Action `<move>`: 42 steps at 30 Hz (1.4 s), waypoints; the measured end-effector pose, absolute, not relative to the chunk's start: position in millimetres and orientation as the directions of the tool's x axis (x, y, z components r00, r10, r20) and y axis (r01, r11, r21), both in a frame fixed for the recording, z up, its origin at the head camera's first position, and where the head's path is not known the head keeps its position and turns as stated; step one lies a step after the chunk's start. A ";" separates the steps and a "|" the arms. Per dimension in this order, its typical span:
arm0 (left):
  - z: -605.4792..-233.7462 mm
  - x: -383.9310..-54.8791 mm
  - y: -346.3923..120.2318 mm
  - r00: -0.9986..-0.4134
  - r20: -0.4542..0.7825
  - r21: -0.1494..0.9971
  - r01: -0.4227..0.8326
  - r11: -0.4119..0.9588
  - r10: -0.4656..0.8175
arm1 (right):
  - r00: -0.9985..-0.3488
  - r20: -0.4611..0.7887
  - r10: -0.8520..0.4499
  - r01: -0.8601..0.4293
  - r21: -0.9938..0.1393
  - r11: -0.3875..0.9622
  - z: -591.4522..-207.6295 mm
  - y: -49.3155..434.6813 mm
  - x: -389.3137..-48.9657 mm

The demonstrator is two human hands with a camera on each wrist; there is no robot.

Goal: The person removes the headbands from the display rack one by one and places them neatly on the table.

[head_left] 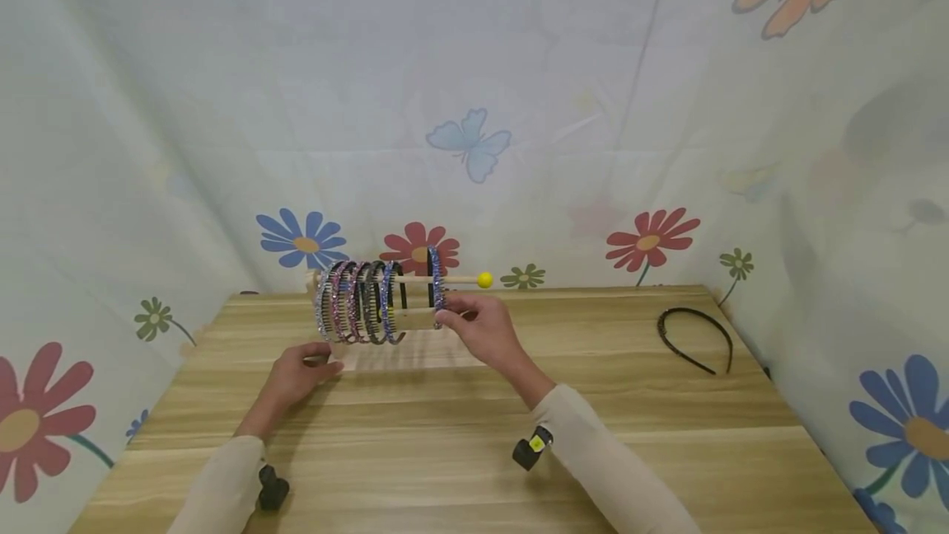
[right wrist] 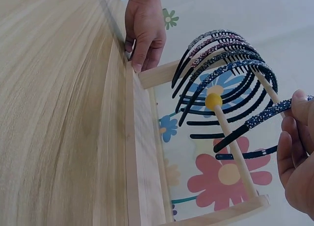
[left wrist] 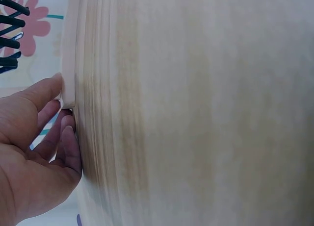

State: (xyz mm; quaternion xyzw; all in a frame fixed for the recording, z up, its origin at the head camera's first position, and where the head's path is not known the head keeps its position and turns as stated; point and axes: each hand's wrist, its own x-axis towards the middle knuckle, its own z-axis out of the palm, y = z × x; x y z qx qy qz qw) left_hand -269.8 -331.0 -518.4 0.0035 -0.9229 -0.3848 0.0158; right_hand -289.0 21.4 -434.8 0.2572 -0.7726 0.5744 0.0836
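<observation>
The bench carries a wooden rack near its far edge, left of the middle. A row of glittery headbands is gathered at the rack's left end. The left hand pinches that end of the base, thumb and fingers about the board. The right hand has its fingers narrowed on a blue headband, apart from the row and near the rod's yellow ball; the step in hand looks like handling this band along the rods. The next move seems to call for a steady base and an upright band, its ends clear of the wood. A black headband lies toward the bench's far right corner.
</observation>
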 end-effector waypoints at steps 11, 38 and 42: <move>-517.7 -269.6 -331.6 -0.999 0.027 0.708 0.008 0.706 -0.016 | -0.858 0.433 -0.276 -0.490 -0.850 0.190 -425.8 27.4 -287.1; -517.3 -268.7 -329.9 -0.999 0.031 0.703 0.011 0.712 -0.016 | -0.850 0.459 -0.258 -0.509 -0.843 0.176 -395.6 47.2 -268.7; -517.8 -268.9 -331.3 -0.999 0.034 0.700 0.014 0.714 -0.014 | -0.840 0.478 -0.256 -0.527 -0.830 0.182 -392.1 52.0 -267.0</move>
